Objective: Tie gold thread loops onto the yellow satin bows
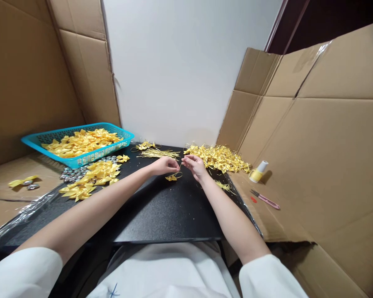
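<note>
Over the middle of the black table, my left hand (165, 166) pinches a thin gold cord with its fingertips. My right hand (195, 166) is also pinched on this cord, a little to the right and about level with the left. Just below the fingers hangs or rests a small yellow ribbon bow (171, 178), with a loop of the cord beside it; whether it touches the table I cannot tell. Behind my left hand lies a bundle of straight gold cords (158, 153). A heap of yellow bows with gold loops (219, 158) spreads behind my right hand.
A turquoise basket (77, 160) of yellow bows stands at the back left. Loose bows (101, 171) and silver round pieces (73, 174) lie before it. Right: yellow thread scraps (224, 186), a thread spool (259, 172), pink-handled snips (266, 200). Cardboard walls (323, 136) flank the table.
</note>
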`<state>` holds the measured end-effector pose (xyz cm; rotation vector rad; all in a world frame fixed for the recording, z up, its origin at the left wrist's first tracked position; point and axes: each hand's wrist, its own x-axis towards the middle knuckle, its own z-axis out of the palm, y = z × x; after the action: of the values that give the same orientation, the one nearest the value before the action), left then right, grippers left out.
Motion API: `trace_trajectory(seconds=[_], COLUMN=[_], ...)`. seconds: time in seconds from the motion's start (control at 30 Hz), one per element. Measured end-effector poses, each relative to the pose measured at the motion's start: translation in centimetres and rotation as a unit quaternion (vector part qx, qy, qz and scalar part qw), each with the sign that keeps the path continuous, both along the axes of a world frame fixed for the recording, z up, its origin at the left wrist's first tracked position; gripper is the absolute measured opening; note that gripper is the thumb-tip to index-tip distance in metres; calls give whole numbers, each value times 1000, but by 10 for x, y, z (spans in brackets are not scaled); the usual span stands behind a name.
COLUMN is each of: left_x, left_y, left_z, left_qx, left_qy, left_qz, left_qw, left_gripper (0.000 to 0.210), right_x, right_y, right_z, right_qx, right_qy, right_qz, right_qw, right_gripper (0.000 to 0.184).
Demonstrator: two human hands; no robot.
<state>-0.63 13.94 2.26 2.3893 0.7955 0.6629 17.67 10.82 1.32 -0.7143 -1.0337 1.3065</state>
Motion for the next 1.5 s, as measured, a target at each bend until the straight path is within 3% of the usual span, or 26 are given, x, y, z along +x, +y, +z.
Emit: trace_trajectory(seconds=[0.13, 0.33, 0.47, 0.77, 0.97, 1.1, 1.33, 1.5], left_x=[-1, 2, 6, 4, 12, 6, -5, -2], left_y=[3, 8, 7, 7, 3, 5, 8, 7], left_z=[-4, -8, -7, -11, -9, -8, -13, -18], left_qx=[3, -47, -70, -107, -97, -103, -112, -145], left_qy=[19, -26, -28, -86, -81, -83, -68, -73], left_qz=[-6, 19, -13, 30, 19, 51, 82, 69], left_qw=[1000, 998, 997, 990, 992, 990, 988, 984], left_gripper=[23, 38, 33, 40, 35, 35, 37, 37], right_x=[1, 0, -1, 2, 0, 0, 1, 5], right_y=[1, 0, 0, 4, 3, 4, 5, 10], right_z=[-1, 0, -1, -6, -5, -6, -10, -13], right_qx=[-6, -7, -4, -13, -6, -16, -28, -34], right_qy=[-10, -5, 2, 2, 14, 21, 14, 8], right_qz=[-5, 6, 4, -19, -8, -22, -28, -48], right_qw=[1000, 1000, 1000, 1000, 1000, 999, 999, 998], right_gripper=[30, 30, 29, 27, 28, 28, 28, 26])
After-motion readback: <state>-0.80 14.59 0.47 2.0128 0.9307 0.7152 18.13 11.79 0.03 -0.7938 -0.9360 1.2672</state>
